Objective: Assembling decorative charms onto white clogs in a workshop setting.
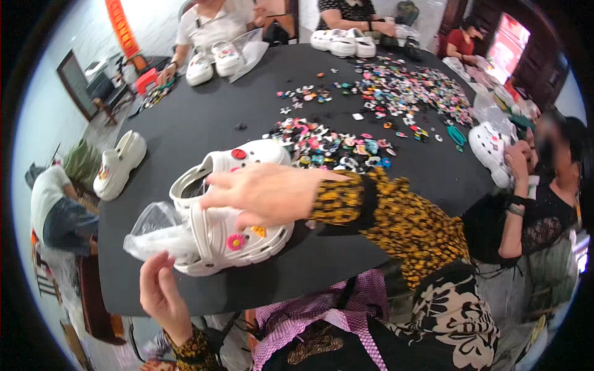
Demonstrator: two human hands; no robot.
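Two white clogs lie side by side in front of me on the black table. The near clog (272,246) carries a pink flower charm (235,242) and a yellow charm (258,231). A red oval charm (239,154) sits on the far clog (263,151). Clear plastic wrapping (162,234) bunches at the near clog's heel end. My right hand (263,193) reaches across both clogs, fingers apart and thumb low over the near one; whether it touches is unclear. Beside the wrapping, my left hand (164,297) is raised with its fingers loosely curved and apart, holding nothing visible.
Loose charms (337,145) are heaped beyond the clogs, with a larger spread (408,86) farther right. Another white clog (120,166) stands at the left. Several people sit around the table; one at the right holds a white clog (492,151). A teal coil (456,135) lies nearby.
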